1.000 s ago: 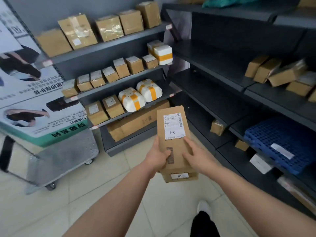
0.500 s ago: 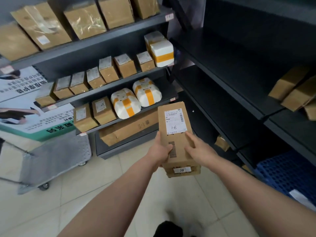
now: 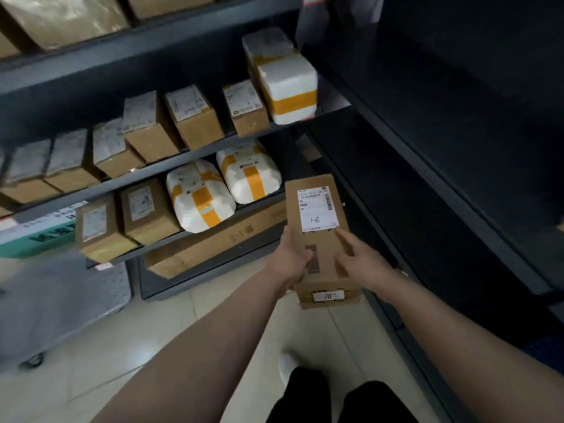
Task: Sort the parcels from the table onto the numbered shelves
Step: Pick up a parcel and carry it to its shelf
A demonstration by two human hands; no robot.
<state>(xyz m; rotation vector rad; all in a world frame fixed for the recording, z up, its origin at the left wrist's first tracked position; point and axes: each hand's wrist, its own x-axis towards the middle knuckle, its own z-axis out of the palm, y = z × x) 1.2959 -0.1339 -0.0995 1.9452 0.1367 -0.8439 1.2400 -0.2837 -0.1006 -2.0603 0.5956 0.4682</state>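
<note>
I hold a long brown cardboard parcel (image 3: 317, 239) in front of me, its white label bearing a handwritten number facing up. My left hand (image 3: 290, 257) grips its left side, thumb on top. My right hand (image 3: 363, 264) holds its right side with the fingers laid along the top near the label. The parcel hangs above the floor, just right of the dark metal shelf unit (image 3: 195, 154) that carries rows of small labelled boxes (image 3: 195, 117).
Two white bags with orange tape (image 3: 225, 190) lie on a lower shelf. A white block with orange tape (image 3: 287, 87) stands above them. A long flat box (image 3: 213, 245) fills the bottom shelf. A dark rack (image 3: 442, 184) runs along the right. A grey trolley (image 3: 61, 306) is at left.
I have stepped closer to the shelves, which now fill the view. The parcel stays in both hands, and my right fingers have slid up toward the label.
</note>
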